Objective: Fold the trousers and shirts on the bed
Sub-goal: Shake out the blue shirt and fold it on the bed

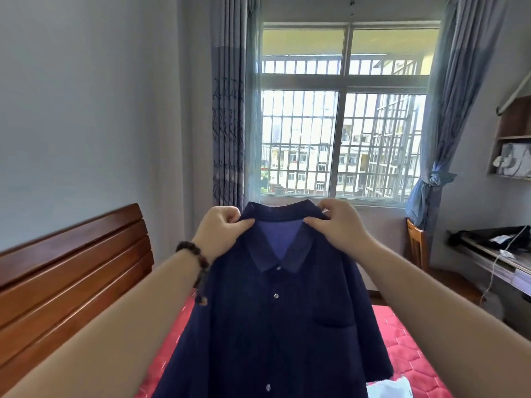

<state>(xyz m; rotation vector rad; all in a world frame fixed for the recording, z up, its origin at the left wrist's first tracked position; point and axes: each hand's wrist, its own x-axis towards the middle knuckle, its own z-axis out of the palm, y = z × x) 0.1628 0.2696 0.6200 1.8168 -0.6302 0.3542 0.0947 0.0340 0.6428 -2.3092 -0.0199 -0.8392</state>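
A navy shirt [275, 320] is held up in the air by both hands, front side facing the camera, buttoned, with a chest pocket seen below the right hand. The left hand [219, 229] is closed on the shirt's shoulder beside the collar, cloth pinched between thumb and curled fingers. The right hand [334, 225] is likewise clamped on the opposite shoulder, thumb pressed on the collar's edge. A beaded bracelet [196, 259] is worn on the left wrist. Below the hands, the shirt hangs over a red quilted bed [408, 351]. A wooden headboard [71, 271] is seen left of the left hand. A barred window [342, 116] is seen above and beyond both hands.
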